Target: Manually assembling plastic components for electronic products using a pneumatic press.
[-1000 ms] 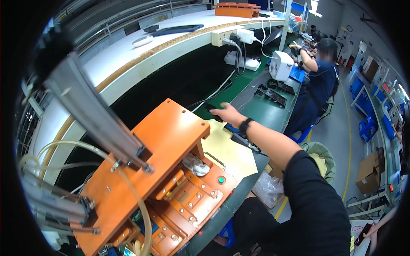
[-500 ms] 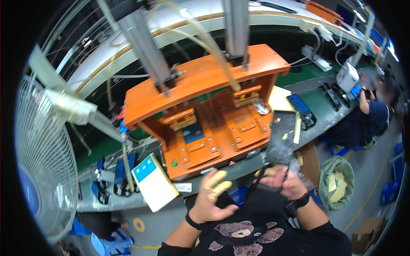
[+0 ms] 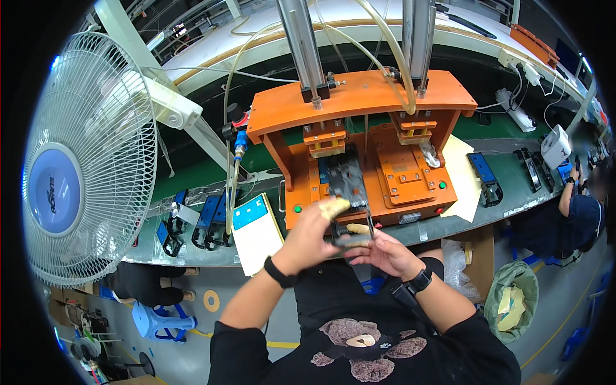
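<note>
A black plastic frame-like part reaches from my hands over the left station of an orange two-station press. My left hand, with yellow finger covers, is closed on its left side. My right hand pinches its near end, the fingers partly hidden behind it. Under the part's far left edge a strip of blue panel shows on the station. The right station's orange plate carries no such part. Motion slightly blurs the part, so its details cannot be told.
A white fan stands at the left. Yellow sheets with a blue card lie beside the press, near several black-and-blue parts. More parts lie on the right. A lined waste bin stands on the floor; a person sits far right.
My right hand has brought the black part up from near my body to the press's left station. My left hand, open before, has closed on it. The whole view has shifted.
</note>
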